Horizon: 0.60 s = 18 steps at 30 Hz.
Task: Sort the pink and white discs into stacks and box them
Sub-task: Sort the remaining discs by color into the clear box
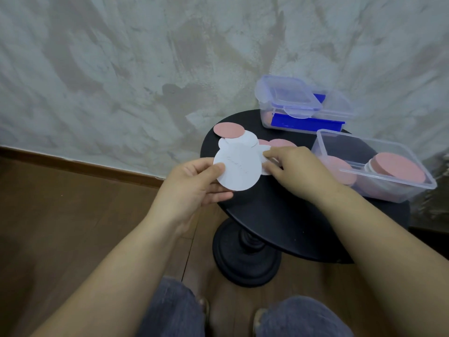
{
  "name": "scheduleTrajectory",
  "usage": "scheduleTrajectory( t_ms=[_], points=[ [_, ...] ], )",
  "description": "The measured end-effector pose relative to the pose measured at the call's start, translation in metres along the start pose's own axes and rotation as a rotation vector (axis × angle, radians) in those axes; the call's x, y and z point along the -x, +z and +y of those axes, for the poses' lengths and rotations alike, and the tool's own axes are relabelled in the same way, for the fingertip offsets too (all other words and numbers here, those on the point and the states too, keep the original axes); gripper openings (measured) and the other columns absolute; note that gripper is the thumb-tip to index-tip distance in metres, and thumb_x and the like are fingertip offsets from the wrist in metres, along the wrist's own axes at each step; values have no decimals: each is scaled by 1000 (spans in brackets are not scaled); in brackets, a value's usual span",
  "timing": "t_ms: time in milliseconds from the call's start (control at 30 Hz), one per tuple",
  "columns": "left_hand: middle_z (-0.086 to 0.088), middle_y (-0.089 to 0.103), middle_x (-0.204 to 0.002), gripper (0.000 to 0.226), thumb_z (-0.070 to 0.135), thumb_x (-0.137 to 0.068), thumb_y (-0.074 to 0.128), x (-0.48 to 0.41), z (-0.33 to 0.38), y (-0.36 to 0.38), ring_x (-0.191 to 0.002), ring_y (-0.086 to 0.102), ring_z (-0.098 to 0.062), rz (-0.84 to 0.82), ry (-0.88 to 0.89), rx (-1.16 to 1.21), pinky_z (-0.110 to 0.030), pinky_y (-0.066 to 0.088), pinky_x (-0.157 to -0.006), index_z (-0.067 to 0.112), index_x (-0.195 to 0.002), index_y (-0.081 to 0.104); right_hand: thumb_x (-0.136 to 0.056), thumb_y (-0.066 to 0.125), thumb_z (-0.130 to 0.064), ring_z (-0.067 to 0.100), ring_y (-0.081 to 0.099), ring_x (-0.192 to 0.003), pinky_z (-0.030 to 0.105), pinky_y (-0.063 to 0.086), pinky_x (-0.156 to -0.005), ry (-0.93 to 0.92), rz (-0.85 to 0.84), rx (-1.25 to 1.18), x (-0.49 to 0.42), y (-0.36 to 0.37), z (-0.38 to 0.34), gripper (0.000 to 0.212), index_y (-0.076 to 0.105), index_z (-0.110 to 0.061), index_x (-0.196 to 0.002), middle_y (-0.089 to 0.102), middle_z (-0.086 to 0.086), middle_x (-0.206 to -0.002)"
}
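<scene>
- Left hand (194, 183) pinches a flat round white paper disc (239, 166), thumb on top, over the round black pedestal table (279, 215).
- Right hand (298, 171): fingers bent on loose white discs (264, 152) just beside; cannot tell if gripping.
- Stacked pink discs (398, 170) lie inside the clear plastic box (352, 139).
</scene>
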<state>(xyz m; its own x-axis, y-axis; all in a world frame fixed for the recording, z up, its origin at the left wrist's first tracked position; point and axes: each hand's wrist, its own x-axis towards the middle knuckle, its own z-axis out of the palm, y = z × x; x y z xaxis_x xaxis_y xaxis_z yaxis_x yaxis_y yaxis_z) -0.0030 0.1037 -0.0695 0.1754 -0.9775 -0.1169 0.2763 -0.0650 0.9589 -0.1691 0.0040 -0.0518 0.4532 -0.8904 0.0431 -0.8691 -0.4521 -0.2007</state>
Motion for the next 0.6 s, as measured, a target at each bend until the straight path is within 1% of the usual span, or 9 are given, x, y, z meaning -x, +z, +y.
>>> scheduleTrajectory(
  t_ms=[67,133,233,300,367,433,467,533,600],
  points=[
    [1,72,-71,16,9,-93,50,0,-3,-1,-58,66,-10,29,-8,17,-21,56,-58,10,-86,64,-91,55,-28,22,56,-109,30,43,-90,11,-7,-31,2,0,0,34,59,-18,-122,62,2,-122],
    [-1,72,-74,14,8,-92,51,0,-6,-1,-59,67,-12,66,-13,26,-22,56,-59,10,-85,63,-89,58,-28,18,53,-113,27,39,-92,25,9,-94,4,-2,1,36,59,-21,-124,59,-1,-129],
    [-9,70,-87,12,9,-91,53,-1,-10,-2,-64,68,-14,105,-14,11,-23,56,-61,10,-86,63,-90,57,-26,14,53,-112,19,35,-87,26,32,-161,6,-2,3,33,61,-22,-122,61,-3,-126],
    [-12,69,-91,11,9,-92,53,-1,-13,-3,-66,68,-15,120,-17,10,-23,56,-61,10,-89,63,-91,56,-25,10,53,-110,14,31,-82,13,54,-194,7,0,5,31,62,-22,-121,62,-5,-125],
    [-12,69,-91,10,10,-92,53,-1,-15,-4,-67,68,-15,135,-14,14,-23,56,-62,10,-91,64,-92,54,-23,10,54,-108,14,32,-81,-3,93,-214,9,4,6,29,63,-21,-119,64,-5,-122],
    [-11,69,-89,10,9,-91,53,0,-15,-4,-67,67,-15,158,-6,31,-23,57,-62,11,-92,63,-94,51,-20,15,55,-110,18,36,-86,-25,172,-208,11,9,7,27,64,-19,-118,65,-2,-120],
    [-8,70,-85,10,9,-91,53,0,-15,-4,-67,68,-15,172,0,43,-23,57,-63,12,-92,63,-94,50,-18,17,56,-109,19,36,-87,-41,240,-209,12,11,6,26,65,-17,-115,65,-1,-117],
    [-3,72,-77,11,7,-91,53,-1,-15,-3,-66,69,-15,197,11,65,-23,57,-62,14,-93,61,-94,49,-16,14,56,-101,12,35,-84,-86,401,-254,15,8,3,23,66,-15,-110,66,0,-110],
    [-1,73,-73,13,6,-91,53,0,-15,-2,-67,69,-16,199,23,74,-23,57,-62,17,-95,59,-93,52,-14,3,53,-89,2,33,-79,-112,542,-341,19,0,-3,20,68,-14,-104,67,-3,-100]
  ],
)
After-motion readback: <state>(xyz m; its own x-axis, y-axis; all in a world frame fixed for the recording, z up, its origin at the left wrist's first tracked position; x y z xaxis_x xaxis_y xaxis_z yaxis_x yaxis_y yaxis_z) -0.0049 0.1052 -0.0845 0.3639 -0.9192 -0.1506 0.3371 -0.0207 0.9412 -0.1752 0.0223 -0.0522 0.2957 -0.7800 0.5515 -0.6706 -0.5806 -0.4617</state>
